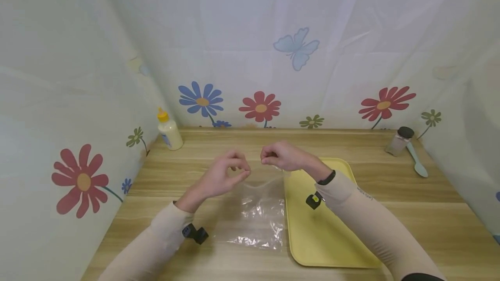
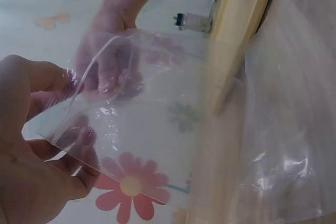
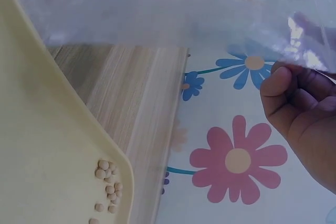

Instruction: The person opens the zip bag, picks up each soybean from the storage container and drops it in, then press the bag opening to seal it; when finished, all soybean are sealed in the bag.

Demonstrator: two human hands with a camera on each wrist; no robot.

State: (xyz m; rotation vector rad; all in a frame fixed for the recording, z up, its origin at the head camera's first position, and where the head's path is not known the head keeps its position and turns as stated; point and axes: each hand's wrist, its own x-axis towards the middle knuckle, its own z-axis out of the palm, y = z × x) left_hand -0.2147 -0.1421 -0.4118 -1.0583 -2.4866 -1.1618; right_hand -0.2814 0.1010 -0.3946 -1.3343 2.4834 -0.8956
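Observation:
A clear zip-lock bag (image 1: 261, 214) hangs between both hands over the wooden table, its mouth at the top. My left hand (image 1: 223, 176) pinches the bag's upper left edge by the zip strip, with some of its fingers seen through the film in the left wrist view. My right hand (image 1: 287, 156) pinches the opposite upper corner, thumb against curled fingers (image 3: 278, 80). Through the plastic, the right hand (image 2: 113, 61) also shows in the left wrist view. The bag looks flat, with nothing visible inside.
A yellow tray (image 1: 324, 233) lies right of the bag, under my right forearm. Several small round tan balls (image 3: 107, 174) sit in its corner. A glue bottle (image 1: 170, 134) stands back left. A dark-lidded jar (image 1: 400, 141) and a pale spoon (image 1: 417, 161) are back right.

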